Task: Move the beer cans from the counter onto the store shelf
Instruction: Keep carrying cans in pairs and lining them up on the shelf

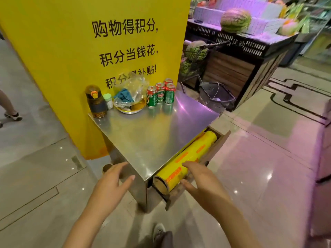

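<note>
Several green and red beer cans (160, 94) stand upright in a tight group at the far edge of a steel counter (152, 133), against a yellow pillar. My left hand (112, 181) hovers in front of the counter's near left corner, fingers straight and empty. My right hand (200, 178) reaches forward over the near end of a yellow roll of wrap (186, 161), fingers relaxed and holding nothing. Both hands are well short of the cans.
A brown bottle (95, 102), a small white jar (108, 101) and a metal dish with a plastic bag (129, 97) sit left of the cans. A shopping basket (215, 94) and a produce stand with watermelons (235, 20) lie to the right. Someone's foot (13, 116) is at far left.
</note>
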Demonstrator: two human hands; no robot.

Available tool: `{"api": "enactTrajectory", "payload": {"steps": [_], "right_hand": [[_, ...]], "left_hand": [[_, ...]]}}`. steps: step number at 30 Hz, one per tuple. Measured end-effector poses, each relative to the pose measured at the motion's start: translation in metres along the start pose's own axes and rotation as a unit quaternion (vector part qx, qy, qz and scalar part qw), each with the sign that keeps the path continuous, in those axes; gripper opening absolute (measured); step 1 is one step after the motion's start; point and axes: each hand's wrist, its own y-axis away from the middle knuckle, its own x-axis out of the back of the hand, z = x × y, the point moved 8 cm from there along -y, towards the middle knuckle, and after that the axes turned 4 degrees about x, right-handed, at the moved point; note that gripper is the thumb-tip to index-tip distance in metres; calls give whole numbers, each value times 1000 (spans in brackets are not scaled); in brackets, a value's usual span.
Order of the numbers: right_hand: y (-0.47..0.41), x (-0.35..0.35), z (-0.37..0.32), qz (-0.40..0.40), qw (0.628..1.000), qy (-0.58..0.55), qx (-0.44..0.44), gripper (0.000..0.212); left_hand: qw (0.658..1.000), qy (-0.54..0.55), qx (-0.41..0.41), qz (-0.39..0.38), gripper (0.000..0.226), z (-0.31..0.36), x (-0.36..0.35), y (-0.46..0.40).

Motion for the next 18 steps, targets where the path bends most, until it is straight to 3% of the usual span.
{"api": "enactTrajectory", "payload": {"steps": [7, 12, 18], "right_hand": [[-97, 44, 79, 14, 1000, -5, -15, 45], [-149, 51, 141, -19, 998, -52, -44, 48], [-270, 45, 207, -80, 989, -114, -45, 49]], "left_hand": [[1000, 7, -10, 11, 50, 59, -32, -121], [999, -4, -40, -16, 49, 101, -65, -180], [997, 35, 60, 46, 49, 92, -64, -264]]}}
